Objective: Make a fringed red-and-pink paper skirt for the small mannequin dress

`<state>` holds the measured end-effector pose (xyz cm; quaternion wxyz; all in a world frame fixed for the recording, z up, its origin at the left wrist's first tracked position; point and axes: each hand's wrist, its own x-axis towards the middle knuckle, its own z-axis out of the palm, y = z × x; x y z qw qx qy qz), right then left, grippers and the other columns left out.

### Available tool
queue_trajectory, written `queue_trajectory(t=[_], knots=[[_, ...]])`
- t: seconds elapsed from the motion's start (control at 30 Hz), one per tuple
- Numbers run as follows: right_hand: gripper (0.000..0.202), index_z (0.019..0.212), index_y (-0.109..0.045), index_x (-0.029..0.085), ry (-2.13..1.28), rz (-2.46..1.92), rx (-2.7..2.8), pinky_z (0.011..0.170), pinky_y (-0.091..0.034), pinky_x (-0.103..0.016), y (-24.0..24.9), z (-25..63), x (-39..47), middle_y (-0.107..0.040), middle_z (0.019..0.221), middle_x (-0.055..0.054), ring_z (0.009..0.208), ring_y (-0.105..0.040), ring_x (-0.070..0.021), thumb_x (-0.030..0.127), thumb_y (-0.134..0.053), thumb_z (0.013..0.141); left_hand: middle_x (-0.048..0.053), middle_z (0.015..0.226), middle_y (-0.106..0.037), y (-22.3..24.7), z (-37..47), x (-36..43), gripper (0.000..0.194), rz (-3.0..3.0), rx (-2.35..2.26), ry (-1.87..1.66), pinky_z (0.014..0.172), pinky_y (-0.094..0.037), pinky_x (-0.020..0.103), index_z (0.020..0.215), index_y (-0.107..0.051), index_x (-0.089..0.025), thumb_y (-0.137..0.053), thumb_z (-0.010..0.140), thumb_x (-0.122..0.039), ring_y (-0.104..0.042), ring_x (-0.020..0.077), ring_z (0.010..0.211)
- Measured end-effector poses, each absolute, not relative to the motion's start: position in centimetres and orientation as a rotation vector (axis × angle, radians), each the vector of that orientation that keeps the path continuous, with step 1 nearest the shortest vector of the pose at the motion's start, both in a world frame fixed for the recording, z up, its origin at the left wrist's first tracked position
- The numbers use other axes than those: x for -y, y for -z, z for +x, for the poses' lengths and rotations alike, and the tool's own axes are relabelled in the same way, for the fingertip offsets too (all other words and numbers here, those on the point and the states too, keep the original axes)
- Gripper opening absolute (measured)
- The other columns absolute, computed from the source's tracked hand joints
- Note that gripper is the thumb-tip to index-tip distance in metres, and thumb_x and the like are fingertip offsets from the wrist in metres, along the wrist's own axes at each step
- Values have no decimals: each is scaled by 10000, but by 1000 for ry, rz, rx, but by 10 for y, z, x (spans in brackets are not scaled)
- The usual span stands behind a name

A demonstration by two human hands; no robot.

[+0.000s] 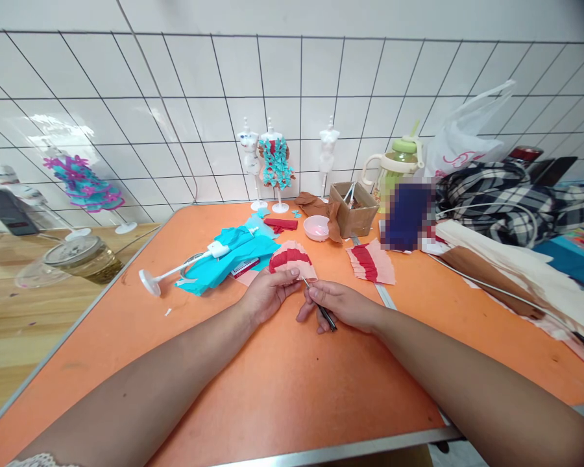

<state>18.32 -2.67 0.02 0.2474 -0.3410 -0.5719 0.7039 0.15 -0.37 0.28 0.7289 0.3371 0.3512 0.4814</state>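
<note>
My left hand [271, 293] is closed on the near edge of a pleated, crepe-like piece, pink with a red band [292, 258]. My right hand [346, 303] grips a slim black tool with a thin metal tip [327, 316]; its exact kind cannot be made out. The tip points at the edge of the piece beside my left thumb. A second pink piece with a red band [370, 262] lies flat on the orange table [292, 389], to the right of my hands. Bright blue sheets [238, 257] lie beyond my left hand, with a white stand across them.
Small white mannequins [329, 146] stand by the tiled wall, one in a turquoise ruffled dress [276, 162]. Behind my hands are a pink bowl [316, 228] and cardboard box [354, 209]. A jug [399, 162], plaid cloth [491, 198] and cable [496, 295] lie right, a lidded jar [80, 258] left.
</note>
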Motion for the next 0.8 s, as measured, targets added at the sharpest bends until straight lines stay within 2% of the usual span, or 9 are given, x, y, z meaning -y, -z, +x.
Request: queue_trajectory(t=[0.23,0.8], knots=[[467,893,-468,198,-1937,-979,1529,478,-428,-231,-4,183,29,-727,1055,-120,493,-588,-94,662,-500,853,45,760,-735,-3,1,3,135,721,-759,-1062,712,-522,231,769,-723,-135,-789,652,-153,-677,146,752],[423,863,-461,197,-1899,-938,1570,491,-461,-233,2,183,25,-742,980,-108,478,-574,-90,618,-492,883,35,716,-720,-3,1,4,148,743,-774,-1045,735,-519,247,747,-707,-124,-796,636,-165,-670,143,726]])
